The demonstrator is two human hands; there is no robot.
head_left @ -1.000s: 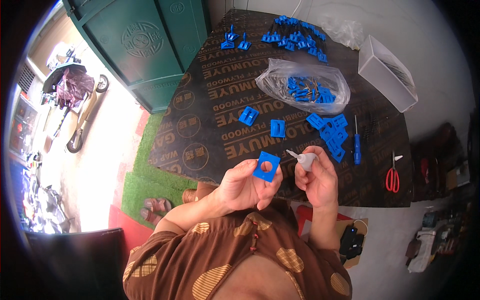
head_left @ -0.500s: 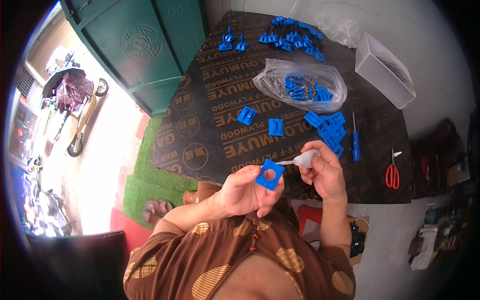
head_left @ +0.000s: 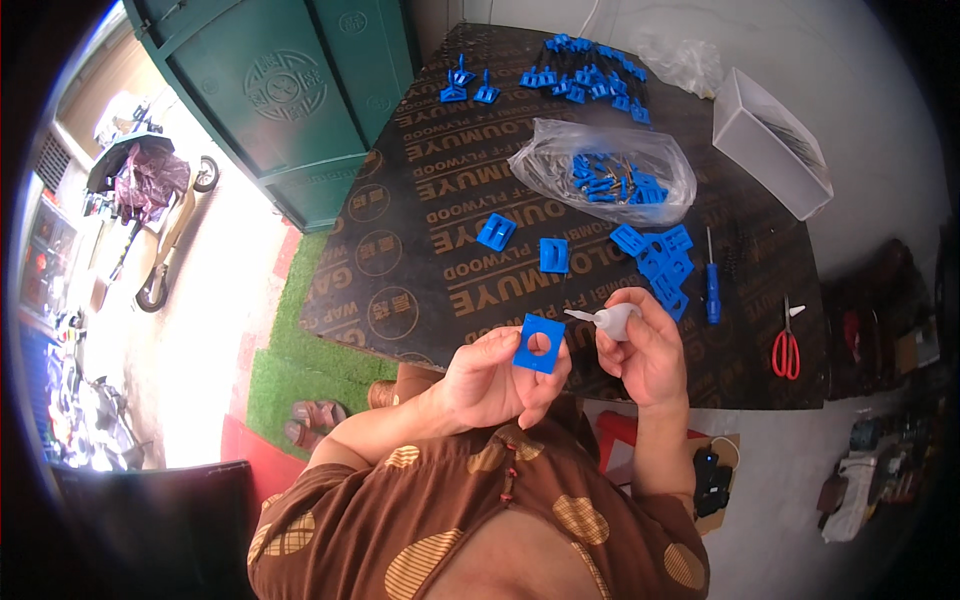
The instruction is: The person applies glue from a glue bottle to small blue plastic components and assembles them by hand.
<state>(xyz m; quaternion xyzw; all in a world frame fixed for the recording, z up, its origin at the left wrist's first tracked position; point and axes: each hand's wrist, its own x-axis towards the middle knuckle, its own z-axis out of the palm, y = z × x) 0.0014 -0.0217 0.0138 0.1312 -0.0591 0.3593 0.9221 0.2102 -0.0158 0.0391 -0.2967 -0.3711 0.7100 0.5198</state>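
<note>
Left hand (head_left: 495, 375) pinches blue square plate (head_left: 539, 343) by edges, hole facing up, above table edge (head_left: 420, 345). Right hand (head_left: 640, 350) grips small white nozzle bottle (head_left: 608, 320), tip aimed at plate.

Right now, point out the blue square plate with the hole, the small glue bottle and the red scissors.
blue square plate (head_left: 530, 350), head view, flat face left of its hole
glue bottle (head_left: 612, 319), head view, white body
red scissors (head_left: 785, 352), head view, handles

Matt blue plastic square plate (head_left: 540, 343), translucent soft-plastic squeeze bottle (head_left: 612, 320), dark printed plywood tabletop (head_left: 430, 250) — smooth, crinkled glossy clear bag (head_left: 560, 160)
</note>
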